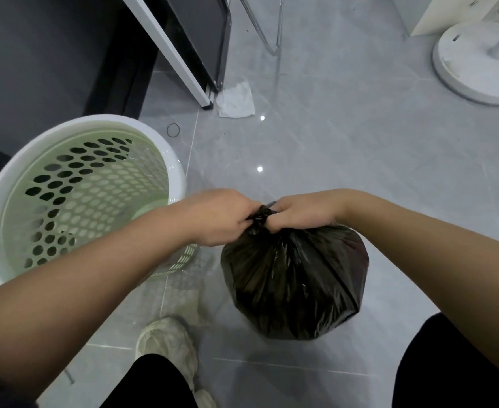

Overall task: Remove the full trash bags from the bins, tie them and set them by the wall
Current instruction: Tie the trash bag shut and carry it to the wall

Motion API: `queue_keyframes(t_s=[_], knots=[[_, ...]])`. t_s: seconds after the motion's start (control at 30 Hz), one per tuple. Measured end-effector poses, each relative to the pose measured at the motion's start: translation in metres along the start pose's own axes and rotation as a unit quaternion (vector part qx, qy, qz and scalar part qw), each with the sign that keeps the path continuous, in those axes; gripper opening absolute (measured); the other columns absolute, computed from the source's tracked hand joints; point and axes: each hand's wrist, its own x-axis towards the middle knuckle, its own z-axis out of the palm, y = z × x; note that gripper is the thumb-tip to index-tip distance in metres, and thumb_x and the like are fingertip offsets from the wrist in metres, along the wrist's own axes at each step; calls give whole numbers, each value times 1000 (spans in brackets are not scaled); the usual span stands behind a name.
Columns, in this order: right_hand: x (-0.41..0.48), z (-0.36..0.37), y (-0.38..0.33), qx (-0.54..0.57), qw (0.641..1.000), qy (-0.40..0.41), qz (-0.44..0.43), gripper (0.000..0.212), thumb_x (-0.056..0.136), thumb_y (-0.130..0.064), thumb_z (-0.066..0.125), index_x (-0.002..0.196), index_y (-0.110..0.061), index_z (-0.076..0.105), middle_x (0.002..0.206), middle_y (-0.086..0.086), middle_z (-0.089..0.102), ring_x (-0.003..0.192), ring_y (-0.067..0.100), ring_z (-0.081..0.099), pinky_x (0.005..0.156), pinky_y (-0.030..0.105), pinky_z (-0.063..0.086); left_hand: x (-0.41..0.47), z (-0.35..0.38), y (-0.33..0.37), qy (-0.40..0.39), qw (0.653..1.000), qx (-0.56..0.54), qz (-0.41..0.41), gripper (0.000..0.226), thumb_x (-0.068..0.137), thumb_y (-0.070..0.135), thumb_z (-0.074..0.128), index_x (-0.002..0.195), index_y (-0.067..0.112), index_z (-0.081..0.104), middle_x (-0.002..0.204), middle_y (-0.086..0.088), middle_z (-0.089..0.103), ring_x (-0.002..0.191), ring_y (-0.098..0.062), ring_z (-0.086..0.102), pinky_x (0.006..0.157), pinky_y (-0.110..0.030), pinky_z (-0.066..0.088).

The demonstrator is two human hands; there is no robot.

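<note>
Grey floor point(345, 148); hands point(216, 217) point(304, 212) pinch bag point(295, 278).

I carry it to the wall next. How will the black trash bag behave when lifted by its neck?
The black trash bag bulges round, so it is probably full and fairly heavy. Its creased film looks floppy; it would likely sag and swing below the neck that the left hand and right hand grip. The glossy plastic may slip.
</note>
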Motion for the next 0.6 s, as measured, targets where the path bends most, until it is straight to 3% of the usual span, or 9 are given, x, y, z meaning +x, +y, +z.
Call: queue_keyframes(t_s=[0.07, 0.13, 0.23, 0.3, 0.37, 0.43, 0.5, 0.53, 0.6], knots=[[-11, 0, -1, -27, 999, 6, -27, 16, 78, -35, 50, 70, -21, 53, 79, -1, 56, 77, 14, 55, 89, 41, 47, -5, 1, -1, -62, 963, -257, -47, 31, 94, 17, 46, 63, 19, 39, 56, 6, 41, 51, -13, 40, 53, -29, 30], [-25, 1, 0, -63, 996, 25, -56, 25, 93, -37, 46, 73, -22, 50, 77, -7, 52, 76, 8, 51, 87, 34, 44, -11, 4, -1, -98, 843, -526, -61, 27, 86, 14, 49, 61, 15, 40, 46, 3, 37, 40, -11, 33, 45, -24, 26], [-40, 9, 8, -64, 988, 92, -103, 31, 98, -40, 37, 75, -25, 49, 79, -8, 51, 78, 7, 49, 86, 29, 39, -24, 9, 10, -63, 687, -722, -51, 19, 88, 18, 49, 71, 10, 50, 50, -3, 43, 40, -13, 34, 43, -22, 28], [-44, 13, 10, -21, 984, 146, -95, 32, 95, -41, 38, 76, -20, 52, 80, -5, 54, 81, 10, 51, 90, 37, 42, -30, 12, 24, 18, 626, -779, -35, 16, 88, 20, 47, 85, 7, 55, 66, -6, 61, 42, -13, 40, 43, -21, 33], [-46, 13, 8, 16, 983, 172, -65, 33, 98, -33, 40, 76, -15, 55, 81, -2, 56, 81, 13, 53, 92, 42, 42, -34, 16, 33, 125, 672, -730, -11, 23, 93, 9, 45, 110, 12, 60, 93, 4, 71, 48, -9, 45, 49, -19, 41], [-47, 13, 4, 70, 981, 175, -50, 33, 97, -30, 43, 70, -18, 55, 78, -3, 56, 79, 13, 52, 89, 40, 43, -37, 19, 30, 234, 819, -522, 38, 46, 95, -2, 43, 130, 25, 52, 115, 17, 65, 63, -3, 56, 68, -15, 48], [-46, 15, -1, 118, 977, 172, -52, 31, 91, -32, 46, 62, -22, 52, 73, -4, 53, 75, 13, 50, 84, 37, 40, -38, 20, 23, 253, 923, -270, 108, 56, 95, 1, 44, 143, 28, 35, 145, 17, 41, 111, 5, 53, 97, -13, 39], [-46, 16, -4, 127, 977, 163, -54, 31, 90, -30, 46, 61, -21, 50, 73, -2, 51, 74, 14, 48, 81, 36, 39, -36, 21, 20, 242, 948, -170, 122, 59, 95, 6, 44, 147, 28, 27, 150, 15, 33, 125, 2, 44, 102, -15, 36], [-48, 20, -12, 129, 982, 123, -53, 36, 96, -18, 42, 60, -17, 43, 69, -1, 45, 68, 13, 42, 75, 32, 36, -31, 21, 15, 215, 970, -50, 104, 55, 94, 18, 39, 147, 24, 26, 140, 4, 41, 114, -12, 50, 86, -24, 44]])
